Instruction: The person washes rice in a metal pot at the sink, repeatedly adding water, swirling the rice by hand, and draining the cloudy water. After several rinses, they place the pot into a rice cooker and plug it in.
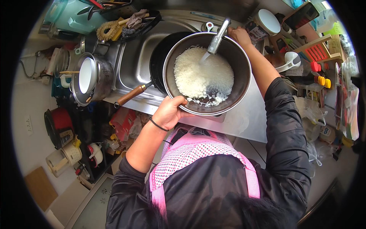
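Observation:
My left hand (173,111) grips the near left rim of a round metal bowl (243,68), thumb over the edge. White rice grains (191,74) lie in the bowl, and cloudy water covers part of them. From the metal faucet (218,37) above, a stream of water runs onto the rice. My right hand (238,34) reaches past the bowl's far right side, beside the faucet's base; its fingertips are partly hidden, so what it touches cannot be told. Under the bowl, a dark pan with a wooden handle (131,95) rests over the sink (134,60).
Left of the sink stand a metal pot (104,77) and a white bowl (87,75). Scrubbing brushes (107,31) sit in a dark holder behind. A white-lidded container (268,21), a white ladle (291,60) and capped bottles (320,80) crowd the right side.

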Available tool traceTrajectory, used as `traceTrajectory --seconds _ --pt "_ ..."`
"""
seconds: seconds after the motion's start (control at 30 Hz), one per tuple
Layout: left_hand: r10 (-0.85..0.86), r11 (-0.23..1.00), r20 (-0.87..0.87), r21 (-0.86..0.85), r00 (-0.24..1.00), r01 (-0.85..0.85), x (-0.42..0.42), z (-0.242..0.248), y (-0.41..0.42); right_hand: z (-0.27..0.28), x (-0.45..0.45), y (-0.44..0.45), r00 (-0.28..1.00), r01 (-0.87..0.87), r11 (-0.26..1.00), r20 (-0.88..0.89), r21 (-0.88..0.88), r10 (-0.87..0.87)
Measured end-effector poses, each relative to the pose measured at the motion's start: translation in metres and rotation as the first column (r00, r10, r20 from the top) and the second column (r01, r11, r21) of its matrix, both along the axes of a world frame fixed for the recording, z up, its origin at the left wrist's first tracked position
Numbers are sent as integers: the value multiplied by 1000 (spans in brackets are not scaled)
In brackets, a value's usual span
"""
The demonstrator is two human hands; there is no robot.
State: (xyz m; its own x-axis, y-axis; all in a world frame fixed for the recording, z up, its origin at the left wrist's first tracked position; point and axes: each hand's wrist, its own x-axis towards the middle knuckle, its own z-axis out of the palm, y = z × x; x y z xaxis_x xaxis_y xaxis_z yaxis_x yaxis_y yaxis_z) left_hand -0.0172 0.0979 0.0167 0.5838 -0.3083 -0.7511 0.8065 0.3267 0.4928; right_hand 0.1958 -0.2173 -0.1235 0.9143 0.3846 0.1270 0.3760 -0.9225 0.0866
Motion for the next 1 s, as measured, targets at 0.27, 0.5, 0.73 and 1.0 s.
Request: traceTrajectory --seconds 0.27,0.5,0.73,1.0 --pt "7 1000 -12 -24 1000 -7 -6 -2 -4 1 1 0 1000 -12 1000 -21 -24 11" --pt "14 999 12 -29 1000 -14 -8 -5 -5 4 -2 0 1000 -4 998 -25 -63 3" --pt "13 1000 6 -4 1000 -13 -8 -3 -6 -1 -1 1 1000 19 998 7 -57 -19" --pt "-27 999 40 35 999 25 -11 -3 -10 1 0 -2 1000 -22 998 -10 -63 22"
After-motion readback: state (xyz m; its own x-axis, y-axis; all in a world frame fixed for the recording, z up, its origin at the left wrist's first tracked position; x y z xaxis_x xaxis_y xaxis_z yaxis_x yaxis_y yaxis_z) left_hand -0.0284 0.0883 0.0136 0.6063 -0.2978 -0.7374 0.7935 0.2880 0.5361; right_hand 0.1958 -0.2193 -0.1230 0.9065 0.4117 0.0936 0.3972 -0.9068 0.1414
